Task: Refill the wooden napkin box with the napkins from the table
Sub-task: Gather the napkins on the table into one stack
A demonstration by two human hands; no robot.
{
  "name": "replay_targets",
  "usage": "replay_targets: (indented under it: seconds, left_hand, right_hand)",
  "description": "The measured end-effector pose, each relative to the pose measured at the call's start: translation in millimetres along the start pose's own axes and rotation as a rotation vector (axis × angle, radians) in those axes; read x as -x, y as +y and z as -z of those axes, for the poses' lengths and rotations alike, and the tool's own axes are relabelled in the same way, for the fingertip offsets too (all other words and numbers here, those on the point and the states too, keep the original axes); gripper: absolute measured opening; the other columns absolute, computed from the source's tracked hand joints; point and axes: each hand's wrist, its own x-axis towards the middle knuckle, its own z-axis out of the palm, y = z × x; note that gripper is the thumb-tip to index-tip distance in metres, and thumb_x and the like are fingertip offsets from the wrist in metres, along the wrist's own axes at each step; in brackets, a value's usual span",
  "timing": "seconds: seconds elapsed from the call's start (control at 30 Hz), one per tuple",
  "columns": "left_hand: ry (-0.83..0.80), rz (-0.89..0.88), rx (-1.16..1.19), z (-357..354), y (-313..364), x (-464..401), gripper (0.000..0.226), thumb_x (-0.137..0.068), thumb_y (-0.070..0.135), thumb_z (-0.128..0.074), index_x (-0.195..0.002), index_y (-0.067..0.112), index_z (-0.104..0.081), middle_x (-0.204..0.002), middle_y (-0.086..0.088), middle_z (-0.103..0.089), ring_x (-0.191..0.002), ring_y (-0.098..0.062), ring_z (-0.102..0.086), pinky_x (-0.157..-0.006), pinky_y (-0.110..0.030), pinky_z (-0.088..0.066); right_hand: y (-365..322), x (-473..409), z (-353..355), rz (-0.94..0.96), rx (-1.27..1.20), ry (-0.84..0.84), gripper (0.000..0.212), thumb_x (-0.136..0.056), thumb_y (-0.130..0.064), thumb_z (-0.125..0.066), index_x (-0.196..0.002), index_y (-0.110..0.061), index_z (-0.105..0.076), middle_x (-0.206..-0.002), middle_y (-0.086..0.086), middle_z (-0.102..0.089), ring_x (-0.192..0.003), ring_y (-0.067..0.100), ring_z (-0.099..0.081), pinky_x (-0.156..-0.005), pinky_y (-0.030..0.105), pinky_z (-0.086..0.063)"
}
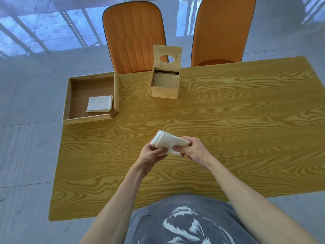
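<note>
A stack of white napkins (168,141) is held above the middle of the table, tilted. My left hand (151,156) grips its left side and my right hand (192,150) grips its right side. The wooden napkin box (164,90) stands at the table's far edge with its lid (167,54) swung up; the lid has an oval hole. Inside the box I see pale sheets, somewhat below the rim. A second small stack of white napkins (99,103) lies in a shallow wooden tray (67,95) at the far left.
The wood-grain table (228,129) spreads wide to the right and toward me. Two orange chairs (135,36) stand behind the far edge. The tray overhangs the table's left edge. Grey tiled floor surrounds the table.
</note>
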Motion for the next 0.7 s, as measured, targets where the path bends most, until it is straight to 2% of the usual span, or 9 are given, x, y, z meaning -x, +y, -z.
replay_targets:
  seconds: [0.07, 0.13, 0.2, 0.27, 0.33, 0.43, 0.5, 0.6, 0.7]
  left_hand:
    - [0.068, -0.085, -0.263, 4, 0, 2, 0.03, -0.079, -0.001, -0.077, -0.101, 0.018, -0.069, -0.084, 0.002, -0.071, -0.08, -0.013, -0.065, -0.072, -0.022, -0.055]
    - [0.157, -0.146, -0.533, 10, 0, 1, 0.03, -0.077, 0.01, -0.081, -0.099, 0.026, -0.068, -0.08, 0.008, -0.066, -0.074, -0.009, -0.058, -0.071, -0.026, -0.051]
    - [0.23, -0.202, -0.881, 14, -2, 0, 0.033, -0.076, 0.024, -0.082, -0.104, 0.035, -0.067, -0.085, 0.013, -0.059, -0.068, -0.007, -0.052, -0.069, -0.03, -0.045]
    - [0.229, -0.23, -1.039, 15, -5, 0, 0.034, -0.075, 0.032, -0.081, -0.106, 0.037, -0.069, -0.098, 0.016, -0.06, -0.065, -0.004, -0.054, -0.066, -0.028, -0.045]
    - [0.206, -0.25, -1.017, 14, -10, 1, 0.033, -0.075, 0.032, -0.081, -0.106, 0.037, -0.07, -0.107, 0.018, -0.062, -0.064, -0.001, -0.058, -0.069, -0.028, -0.048]
    - [0.175, -0.261, -0.871, 13, -14, 2, 0.032, -0.077, 0.021, -0.08, -0.106, 0.033, -0.071, -0.105, 0.011, -0.07, -0.068, -0.002, -0.061, -0.072, -0.023, -0.049]
    - [0.142, -0.228, -0.742, 9, -15, 1, 0.031, -0.079, 0.012, -0.077, -0.103, 0.032, -0.071, -0.092, 0.007, -0.073, -0.071, -0.004, -0.062, -0.069, -0.018, -0.05]
    - [0.141, -0.221, -0.656, 2, -14, 0, 0.033, -0.079, 0.006, -0.076, -0.101, 0.029, -0.071, -0.083, 0.011, -0.072, -0.072, 0.0, -0.064, -0.065, -0.012, -0.049]
    - [0.142, -0.228, -0.601, 1, -14, -1, 0.034, -0.078, 0.004, -0.076, -0.105, 0.024, -0.071, -0.084, 0.009, -0.072, -0.07, 0.002, -0.064, -0.066, -0.014, -0.051]
  right_hand:
    - [1, -1, 1, 0.071, 0.047, 0.028, 0.02, -0.078, -0.011, -0.084, -0.095, -0.007, -0.074, -0.073, 0.008, -0.071, -0.056, 0.015, -0.061, -0.052, 0.026, -0.051]
    - [4, 0, 2, 0.114, 0.159, 0.062, 0.018, -0.078, -0.014, -0.084, -0.093, -0.012, -0.075, -0.081, 0.011, -0.074, -0.056, 0.016, -0.061, -0.058, 0.03, -0.054]
    - [9, 1, 3, 0.148, 0.33, 0.097, 0.02, -0.078, -0.022, -0.084, -0.096, -0.02, -0.075, -0.082, -0.001, -0.075, -0.053, 0.013, -0.064, -0.063, 0.032, -0.057]
    - [14, 4, 2, 0.155, 0.513, 0.096, 0.024, -0.077, -0.032, -0.084, -0.099, -0.029, -0.074, -0.075, -0.015, -0.073, -0.052, 0.008, -0.067, -0.067, 0.027, -0.055]
    - [19, 6, 0, 0.145, 0.591, 0.074, 0.033, -0.077, -0.037, -0.083, -0.107, -0.031, -0.072, -0.079, -0.024, -0.07, -0.052, 0.004, -0.067, -0.073, 0.025, -0.054]
    - [25, 7, -1, 0.147, 0.588, 0.078, 0.044, -0.076, -0.035, -0.083, -0.117, -0.03, -0.068, -0.106, -0.019, -0.071, -0.055, 0.004, -0.07, -0.078, 0.028, -0.056]
    - [25, 6, -4, 0.147, 0.541, 0.089, 0.042, -0.076, -0.03, -0.084, -0.115, -0.031, -0.068, -0.095, -0.012, -0.076, -0.057, 0.01, -0.072, -0.072, 0.032, -0.058]
    - [22, 4, -10, 0.16, 0.461, 0.088, 0.04, -0.075, -0.027, -0.081, -0.112, -0.034, -0.067, -0.074, -0.004, -0.076, -0.055, 0.021, -0.072, -0.058, 0.032, -0.058]
    - [16, 5, -11, 0.168, 0.378, 0.104, 0.038, -0.078, -0.021, -0.079, -0.112, -0.035, -0.067, -0.085, -0.003, -0.077, -0.061, 0.021, -0.074, -0.052, 0.033, -0.057]
